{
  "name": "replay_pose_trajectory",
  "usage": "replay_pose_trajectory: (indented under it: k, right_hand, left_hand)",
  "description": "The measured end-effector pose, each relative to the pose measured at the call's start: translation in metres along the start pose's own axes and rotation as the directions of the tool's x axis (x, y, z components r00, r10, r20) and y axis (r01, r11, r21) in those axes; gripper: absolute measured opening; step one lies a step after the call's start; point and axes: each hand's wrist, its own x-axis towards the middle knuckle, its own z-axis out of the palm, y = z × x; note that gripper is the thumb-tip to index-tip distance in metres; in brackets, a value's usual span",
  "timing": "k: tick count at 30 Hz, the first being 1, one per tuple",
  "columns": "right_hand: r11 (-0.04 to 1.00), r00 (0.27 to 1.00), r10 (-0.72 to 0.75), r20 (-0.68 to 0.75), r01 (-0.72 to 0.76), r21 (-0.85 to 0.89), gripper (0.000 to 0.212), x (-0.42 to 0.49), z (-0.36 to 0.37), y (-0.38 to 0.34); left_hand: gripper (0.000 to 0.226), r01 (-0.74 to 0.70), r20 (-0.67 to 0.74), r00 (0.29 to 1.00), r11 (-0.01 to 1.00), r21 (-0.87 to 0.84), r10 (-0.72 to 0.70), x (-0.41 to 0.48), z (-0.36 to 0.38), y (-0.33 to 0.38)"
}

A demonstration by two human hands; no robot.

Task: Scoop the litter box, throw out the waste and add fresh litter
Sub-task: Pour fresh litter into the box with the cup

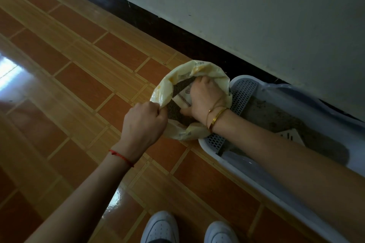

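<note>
Both hands point(144, 122) grip the bag's rim point(197, 67).

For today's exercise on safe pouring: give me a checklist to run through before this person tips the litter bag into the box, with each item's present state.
1. Bag mouth open: ok, the yellow bag gapes and dark litter shows inside.
2. Left hand has a grip on the bag rim: ok.
3. Right hand holds the bag firmly: cannot tell, it reaches inside the mouth.
4. Litter box beside the bag: ok.
5. Box free of objects: not ok, a white scoop lies in it.
6. Waste all removed: cannot tell.
</note>
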Motion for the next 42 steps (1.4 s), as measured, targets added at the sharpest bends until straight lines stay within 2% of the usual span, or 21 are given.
replay_pose_trajectory:
  k: [3,7,11,15,17,22,24,27,28,31,33,37,39,42]
  right_hand:
    - [0.987,0.991,-0.066,-0.117,0.047,-0.155,0.083,-0.006,0.002,-0.008]
    - [0.973,0.994,-0.093,-0.063,0.077,-0.218,0.066,-0.002,0.007,-0.004]
    - [0.983,0.996,-0.09,0.023,0.092,-0.161,0.089,0.0,0.015,0.001]
    - [0.985,0.992,-0.128,0.014,0.129,-0.114,0.089,-0.006,0.019,-0.001]
    - [0.989,0.991,-0.131,0.028,0.132,-0.066,0.089,-0.009,0.019,-0.002]
    - [0.979,0.973,-0.06,0.221,0.014,0.203,0.091,-0.014,0.015,0.002]
    - [0.952,0.956,-0.087,0.281,-0.003,0.305,0.081,-0.014,0.01,0.007]
    - [0.898,0.937,-0.104,0.334,-0.056,0.437,0.053,-0.008,0.004,0.018]
    - [0.866,0.929,-0.101,0.355,-0.093,0.491,0.051,-0.006,0.001,0.021]
    - [0.795,0.909,-0.105,0.404,-0.167,0.583,0.068,-0.002,-0.01,0.031]
    - [0.797,0.917,-0.101,0.387,-0.158,0.583,0.08,-0.004,-0.016,0.035]
    - [0.795,0.945,-0.076,0.319,-0.136,0.591,0.085,-0.013,-0.021,0.04]
    - [0.81,0.973,-0.051,0.227,-0.093,0.579,0.091,-0.021,-0.021,0.039]
    - [0.854,0.997,-0.072,0.031,0.046,0.519,0.095,-0.031,-0.022,0.035]
  left_hand:
    - [0.046,0.005,0.0,1.0,1.0,0.0,-0.005,0.0,0.0,0.001]
    - [0.046,-0.016,0.001,1.0,1.0,0.021,0.016,-0.002,-0.001,0.005]
    - [0.044,-0.038,0.008,0.999,0.999,0.03,0.037,-0.007,0.003,0.007]
    - [0.044,-0.022,0.019,1.0,0.999,0.025,0.021,-0.007,0.003,0.007]
    - [0.044,-0.022,0.029,0.999,1.0,0.023,0.021,-0.007,0.003,0.007]
    - [0.044,-0.038,0.048,0.998,0.999,0.005,0.037,-0.009,0.007,0.008]
    - [0.044,-0.04,0.049,0.998,0.999,0.0,0.04,-0.009,0.007,0.007]
    - [0.044,-0.038,0.041,0.998,0.999,-0.015,0.039,-0.007,0.005,0.004]
    - [0.044,-0.035,0.038,0.999,0.999,-0.018,0.036,-0.007,0.005,0.004]
    - [0.045,-0.008,0.029,1.0,1.0,-0.01,0.008,-0.004,0.004,0.001]
    - [0.045,0.01,0.022,1.0,1.0,-0.017,-0.01,-0.001,0.003,-0.001]
    - [0.048,0.026,0.018,0.999,0.999,-0.027,-0.026,0.002,0.002,0.001]
    - [0.048,0.036,0.016,0.999,0.999,-0.013,-0.036,0.002,0.001,0.001]
    - [0.049,0.057,0.025,0.998,0.998,-0.017,-0.057,0.004,0.002,-0.002]
